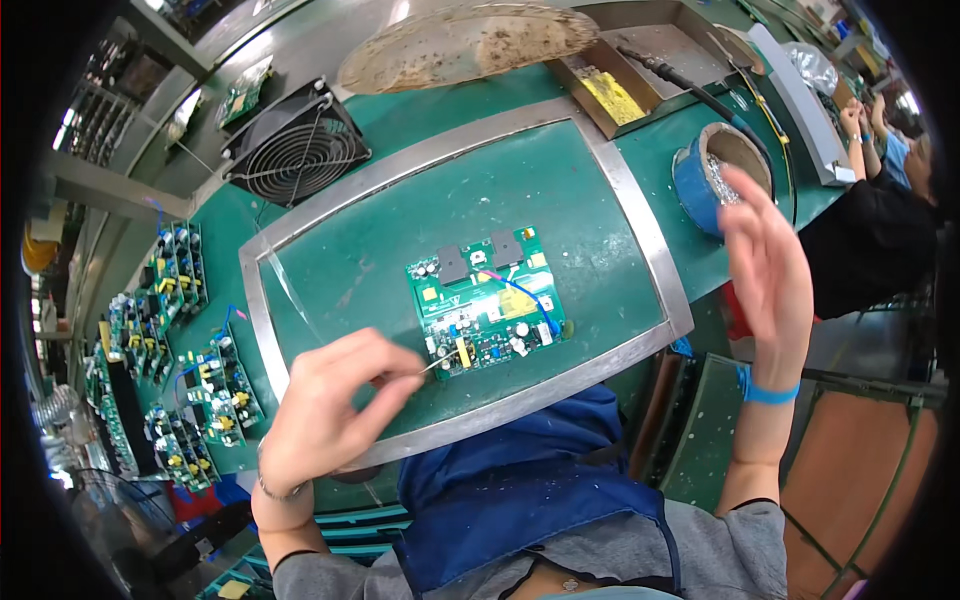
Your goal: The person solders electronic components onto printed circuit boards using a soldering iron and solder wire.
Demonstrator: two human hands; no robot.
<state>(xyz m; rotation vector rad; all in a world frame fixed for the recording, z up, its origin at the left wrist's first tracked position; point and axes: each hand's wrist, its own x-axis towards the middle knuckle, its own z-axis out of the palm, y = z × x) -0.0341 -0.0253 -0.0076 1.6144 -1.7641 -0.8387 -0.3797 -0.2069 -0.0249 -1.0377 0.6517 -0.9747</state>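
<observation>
The green circuit board [488, 303] lies flat inside the metal-framed green work mat [650, 240], its near left corner met by a thin metal tool [436, 366] pinched in the fingers of the left hand [325, 410]. The right hand [768, 262] hangs raised and spread, holding nothing, just before the blue pot [718, 175]. Farther back stand a black fan [295, 145] and a soldering iron [690, 88].

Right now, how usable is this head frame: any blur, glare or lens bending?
Head view: the metal frame bows from fisheye distortion; corners are black; the raised right hand is motion-blurred; the left hand and green circuit board stay sharp; glare whitens the top benches.
</observation>
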